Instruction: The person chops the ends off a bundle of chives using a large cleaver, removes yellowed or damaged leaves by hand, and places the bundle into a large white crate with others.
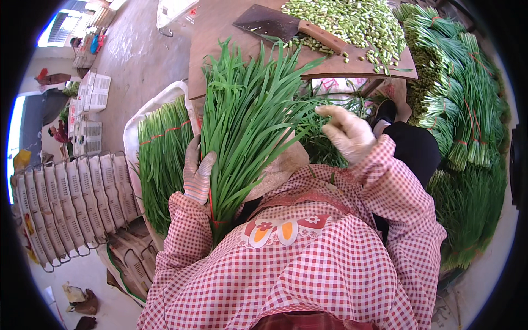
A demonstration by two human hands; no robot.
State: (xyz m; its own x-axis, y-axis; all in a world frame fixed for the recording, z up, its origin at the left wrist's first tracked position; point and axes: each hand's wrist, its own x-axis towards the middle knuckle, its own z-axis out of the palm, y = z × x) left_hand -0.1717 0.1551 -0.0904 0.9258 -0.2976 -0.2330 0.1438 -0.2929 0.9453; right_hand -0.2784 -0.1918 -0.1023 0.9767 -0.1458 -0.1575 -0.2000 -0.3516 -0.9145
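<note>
My left hand (199, 171), in a striped glove, grips the side of a large bunch of garlic chives (243, 119). A red band circles the bunch near my apron, and its loose green leaves fan towards the wooden board (247, 53). To the right, my right hand (350, 134) is raised in a pale glove, thumb and forefinger apart, with nothing seen in it. Loose green leaves (324, 138) lie below and beyond it. On the board, a cleaver (270, 22) rests beside a heap of chopped pale stem ends (350, 20).
Left of the bunch stands a white crate (131, 128) holding red-banded chives (161, 165). Stacked crates (78, 202) lie farther left. Many tied bundles (466, 90) are piled at my right. A person (61, 134) is in the far left background.
</note>
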